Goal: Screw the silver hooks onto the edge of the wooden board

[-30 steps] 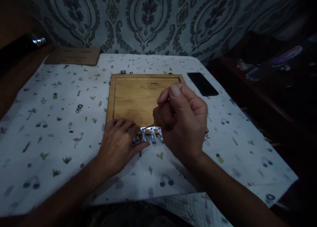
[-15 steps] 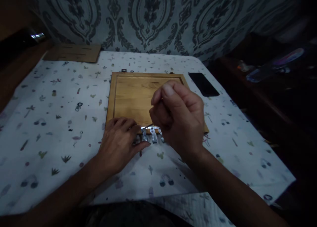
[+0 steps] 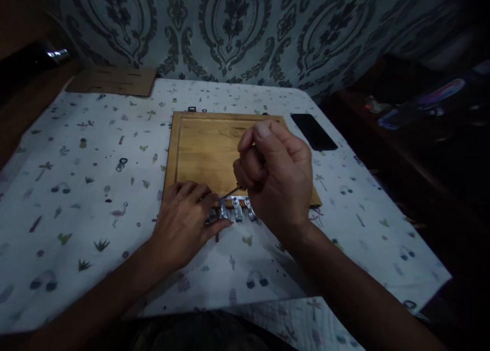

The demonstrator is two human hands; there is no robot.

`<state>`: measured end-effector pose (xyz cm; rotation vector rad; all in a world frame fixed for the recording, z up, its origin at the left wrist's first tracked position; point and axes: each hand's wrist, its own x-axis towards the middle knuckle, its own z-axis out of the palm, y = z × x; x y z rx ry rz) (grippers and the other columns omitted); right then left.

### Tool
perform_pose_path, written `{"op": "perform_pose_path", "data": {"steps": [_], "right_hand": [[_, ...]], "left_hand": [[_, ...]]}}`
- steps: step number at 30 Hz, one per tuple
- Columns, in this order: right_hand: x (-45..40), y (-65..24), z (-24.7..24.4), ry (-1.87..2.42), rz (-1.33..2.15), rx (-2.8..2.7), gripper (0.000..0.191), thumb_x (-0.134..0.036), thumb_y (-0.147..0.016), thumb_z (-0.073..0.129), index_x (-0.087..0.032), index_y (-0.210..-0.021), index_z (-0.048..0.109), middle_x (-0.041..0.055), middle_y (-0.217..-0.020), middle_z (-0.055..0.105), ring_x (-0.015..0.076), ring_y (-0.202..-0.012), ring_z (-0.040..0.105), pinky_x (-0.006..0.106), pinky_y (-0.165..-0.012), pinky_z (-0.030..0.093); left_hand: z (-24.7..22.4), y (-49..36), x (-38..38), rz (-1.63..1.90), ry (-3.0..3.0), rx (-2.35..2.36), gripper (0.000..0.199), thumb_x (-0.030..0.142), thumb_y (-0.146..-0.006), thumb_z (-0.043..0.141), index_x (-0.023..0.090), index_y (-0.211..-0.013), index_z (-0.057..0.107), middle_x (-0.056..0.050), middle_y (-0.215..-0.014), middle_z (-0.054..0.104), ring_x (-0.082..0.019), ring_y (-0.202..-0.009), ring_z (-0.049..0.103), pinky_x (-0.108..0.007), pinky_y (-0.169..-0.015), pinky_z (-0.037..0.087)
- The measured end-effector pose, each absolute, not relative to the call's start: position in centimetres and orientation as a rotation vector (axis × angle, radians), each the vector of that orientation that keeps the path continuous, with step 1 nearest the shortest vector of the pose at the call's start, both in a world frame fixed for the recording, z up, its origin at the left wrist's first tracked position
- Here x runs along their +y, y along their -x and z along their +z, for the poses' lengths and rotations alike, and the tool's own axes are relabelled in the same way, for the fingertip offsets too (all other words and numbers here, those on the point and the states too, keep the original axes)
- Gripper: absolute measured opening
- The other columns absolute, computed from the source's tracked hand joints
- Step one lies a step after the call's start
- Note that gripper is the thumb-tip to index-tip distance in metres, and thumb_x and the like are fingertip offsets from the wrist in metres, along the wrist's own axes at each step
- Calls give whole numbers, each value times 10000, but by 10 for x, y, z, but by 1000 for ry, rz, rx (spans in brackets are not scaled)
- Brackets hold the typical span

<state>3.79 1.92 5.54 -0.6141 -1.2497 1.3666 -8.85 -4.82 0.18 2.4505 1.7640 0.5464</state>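
Note:
A framed wooden panel lies flat on the table. Along its near edge runs a shiny metal hook rail with several hooks pointing toward me. My left hand grips the rail's left part at the panel's corner, fingers on top and thumb against a hook. In my closed right hand is a screwdriver; its handle is mostly hidden in the fist. Its thin shaft slants down-left, and the tip meets the rail near my left fingertips. The rail's right end is hidden behind my right hand.
A black phone lies right of the panel on the patterned tablecloth. Flat cardboard sits at the back left, against the patterned wall. A plastic bottle lies in the dark area at right.
My right hand has shifted and turned slightly, and more of the screwdriver's shaft shows. The left hand stays in place on the rail.

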Motion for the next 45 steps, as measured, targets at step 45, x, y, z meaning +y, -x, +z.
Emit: {"op": "perform_pose_path", "data": {"steps": [45], "right_hand": [[-3, -23, 38, 648, 1047, -1066, 133, -233, -957, 475, -245, -894, 592, -92, -472, 300, 110, -400, 261, 259, -417, 245]], "left_hand": [[2, 88, -49, 521, -2407, 1772, 374, 531, -854, 595, 178, -932, 685, -71, -931, 664, -261, -918, 566, -432, -789, 426]]}}
